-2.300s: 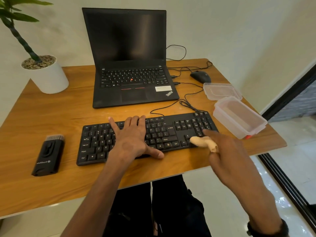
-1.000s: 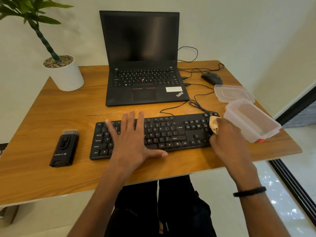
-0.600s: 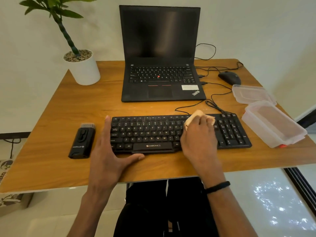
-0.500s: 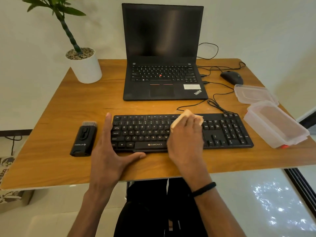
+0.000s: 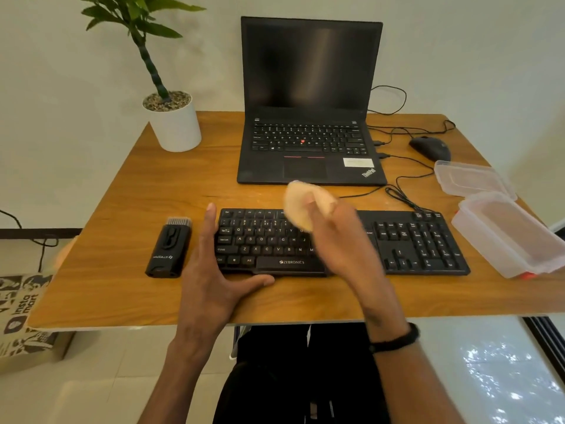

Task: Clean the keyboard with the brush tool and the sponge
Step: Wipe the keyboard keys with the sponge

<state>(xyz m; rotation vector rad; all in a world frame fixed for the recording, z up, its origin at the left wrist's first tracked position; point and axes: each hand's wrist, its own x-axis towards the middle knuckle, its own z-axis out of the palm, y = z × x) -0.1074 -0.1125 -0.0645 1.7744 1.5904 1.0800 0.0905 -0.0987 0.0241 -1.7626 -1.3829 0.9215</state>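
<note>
Wooden desk (image 5: 101, 270): keyboard (image 5: 412, 246) at front edge. Right hand (image 5: 339, 231) pinches sponge (image 5: 298, 206), raised just above top key rows; wiping under way, judged unfinished. Left hand (image 5: 214, 270), fingers straight, braces keyboard's left end. Brush (image 5: 168, 247) lies beside, untouched.

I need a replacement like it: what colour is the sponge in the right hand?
Pale tan, a light beige; the sponge shows only in the head view, slightly blurred.

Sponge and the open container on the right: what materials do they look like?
Sponge: soft foam by the look, matte tan, bending in the right hand; blurred. Container: likely clear plastic, frosted; the desk shows through its walls.
</note>
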